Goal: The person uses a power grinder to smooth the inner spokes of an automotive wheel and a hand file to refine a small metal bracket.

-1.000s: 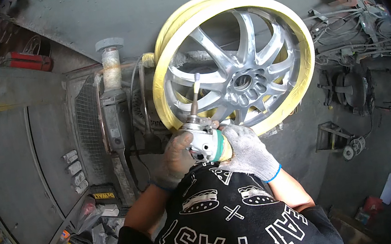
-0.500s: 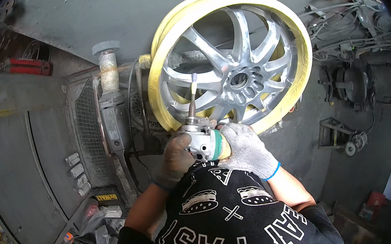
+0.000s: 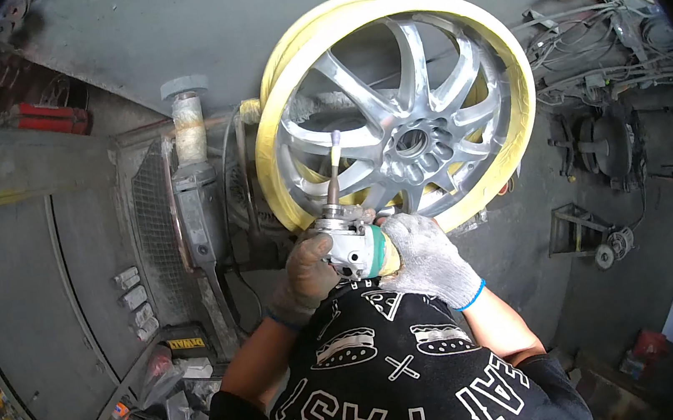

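Observation:
A grinder (image 3: 354, 250) with a silver head, a green band and yellowish tape is held close to my shirt. Its thin shaft ends in a small pale grinding bit (image 3: 335, 145), which points away from me over the lower left of a wheel rim. My left hand (image 3: 308, 272), in a dirty glove, is closed round the silver head. Wrapped round the taped body is my right hand (image 3: 429, 256), in a light grey knit glove with a blue cuff edge. The bare-metal alloy wheel (image 3: 412, 108), its outer lip covered in yellow tape, stands beyond both hands.
Left of the wheel is a grey machine (image 3: 197, 202) with a pale-wrapped upright post. A red case (image 3: 52, 117) lies farther left. Cables (image 3: 603, 51) and a dark motor-like unit (image 3: 607, 145) line the right. Bags and tools (image 3: 167, 407) crowd the lower left.
The wheel sits very slightly lower in view. The grinder and both gloved hands keep nearly the same place and hold.

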Available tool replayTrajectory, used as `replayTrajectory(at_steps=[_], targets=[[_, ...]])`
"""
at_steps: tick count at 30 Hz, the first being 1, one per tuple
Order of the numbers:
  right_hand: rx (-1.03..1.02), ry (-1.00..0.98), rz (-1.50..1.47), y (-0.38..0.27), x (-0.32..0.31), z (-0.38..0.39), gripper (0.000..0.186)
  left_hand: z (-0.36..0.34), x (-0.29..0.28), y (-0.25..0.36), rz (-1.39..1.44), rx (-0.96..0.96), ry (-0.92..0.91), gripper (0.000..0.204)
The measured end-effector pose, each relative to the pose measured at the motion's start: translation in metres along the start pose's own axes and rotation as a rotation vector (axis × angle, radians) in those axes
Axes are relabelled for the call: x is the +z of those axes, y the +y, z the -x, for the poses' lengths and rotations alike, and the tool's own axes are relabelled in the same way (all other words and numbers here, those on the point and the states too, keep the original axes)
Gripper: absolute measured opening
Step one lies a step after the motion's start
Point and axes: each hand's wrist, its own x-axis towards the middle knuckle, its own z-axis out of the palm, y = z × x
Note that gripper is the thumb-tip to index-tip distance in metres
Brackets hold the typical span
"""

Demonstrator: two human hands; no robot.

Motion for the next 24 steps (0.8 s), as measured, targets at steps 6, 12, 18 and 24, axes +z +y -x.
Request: replayTrajectory(at_steps=[6, 12, 18, 24], targets=[[-0.006, 0.003, -0.012, -0.005, 0.006, -0.01, 0.079, 0.005, -0.002, 0.009, -0.035, 0.042, 0.039, 0.081], [0.011, 0.008, 0.024, 0.003, 0.001, 0.005, 0.083, 0.0, -0.006, -0.001, -0.078, -0.023, 0.011, 0.088], [0.015, -0.013, 0.015, 0.0, 0.001, 0.0, 0.081, 0.001, -0.007, 0.0, -0.02, -0.005, -0.02, 0.081], [-0.009, -0.018, 0.014, -0.006, 0.0, -0.01, 0.079, 0.004, -0.015, 0.009, -0.066, 0.01, -0.001, 0.084]])
